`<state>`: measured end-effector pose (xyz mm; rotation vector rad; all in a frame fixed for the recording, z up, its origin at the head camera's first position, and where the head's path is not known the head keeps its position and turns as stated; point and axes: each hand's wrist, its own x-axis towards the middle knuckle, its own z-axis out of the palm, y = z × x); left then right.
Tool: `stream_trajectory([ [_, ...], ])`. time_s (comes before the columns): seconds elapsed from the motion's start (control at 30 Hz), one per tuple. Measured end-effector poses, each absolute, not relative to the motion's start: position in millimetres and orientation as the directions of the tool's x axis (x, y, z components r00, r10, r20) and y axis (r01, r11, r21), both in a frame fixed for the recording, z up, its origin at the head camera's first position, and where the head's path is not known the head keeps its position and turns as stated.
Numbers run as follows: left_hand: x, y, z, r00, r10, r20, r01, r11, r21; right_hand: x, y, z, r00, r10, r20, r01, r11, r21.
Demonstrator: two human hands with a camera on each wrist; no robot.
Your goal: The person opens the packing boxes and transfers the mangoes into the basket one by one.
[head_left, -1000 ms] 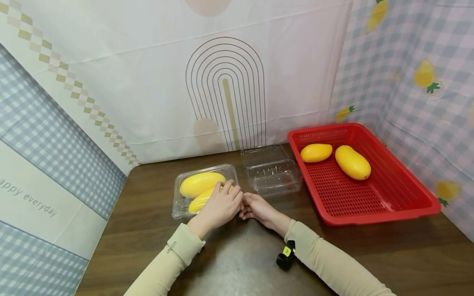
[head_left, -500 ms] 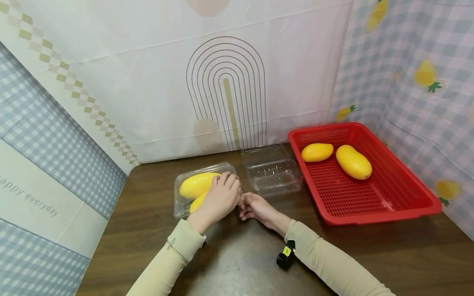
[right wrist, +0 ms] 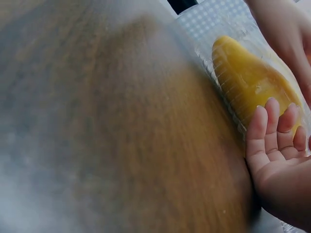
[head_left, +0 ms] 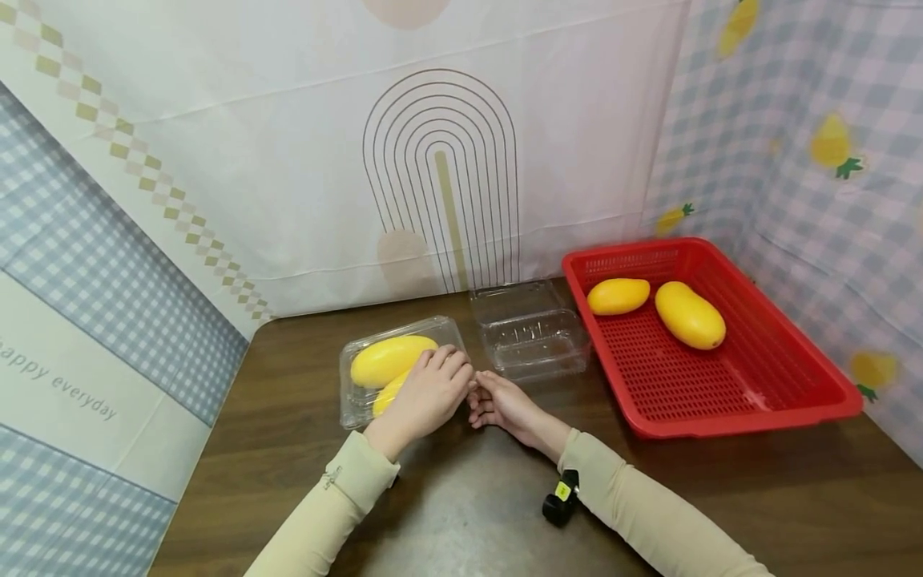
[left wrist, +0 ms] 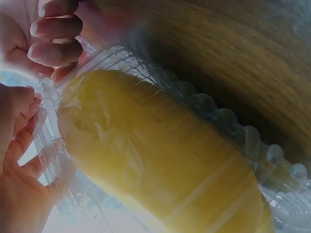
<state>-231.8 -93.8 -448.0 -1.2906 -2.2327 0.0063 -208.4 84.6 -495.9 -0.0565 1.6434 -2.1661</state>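
Gripping clear plastic clamshell (head_left: 349, 405) by end rim w/ L hand (head_left: 430, 391), w/ fingers curled, & w/ 2 yellow mangoes (head_left: 389, 361) inside, under & just left of same fingers. Holding R hand (head_left: 509, 409) at same rim, right by L fingers, w/ R fingers loosely bent; can't tell if pinching or only touching. Beyond R fingers on table (head_left: 238, 457), can see 2nd clamshell (head_left: 535, 346) w/ lid back, &, farther right, red basket (head_left: 685, 403) w/ 2 more mangoes (head_left: 690, 316).

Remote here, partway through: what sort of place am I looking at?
Probably a makeshift packing station, though the real setting can't be told: a wooden-topped table backed by printed cloth, a red basket holding yellow fruit, and clear plastic boxes, one filled.
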Motion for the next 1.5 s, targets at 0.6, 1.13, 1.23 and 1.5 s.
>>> stream_trajectory([
  [0.6, -219, -143, -445, -0.45, 0.749, 0.486, 0.815, 0.567, -0.118, -206, 84, -493, -0.921, -0.344, -0.184, 0.247, -0.147, -0.958],
  [1.13, -209, -210, -442, -0.51, 0.691, 0.512, 0.753, 0.646, -0.122, -208, 90, -488, -0.927, -0.313, -0.206, 0.262, -0.149, -0.953],
  [1.23, -209, -211, -443, -0.53, 0.689, 0.494, 0.749, 0.653, -0.108, -207, 90, -489, -0.93, -0.296, -0.22, 0.274, -0.156, -0.949],
  [1.5, -207, -207, -445, -0.532, 0.692, 0.488, 0.746, 0.656, -0.118, -197, 86, -491, -0.939, -0.256, -0.229, 0.27, -0.138, -0.953],
])
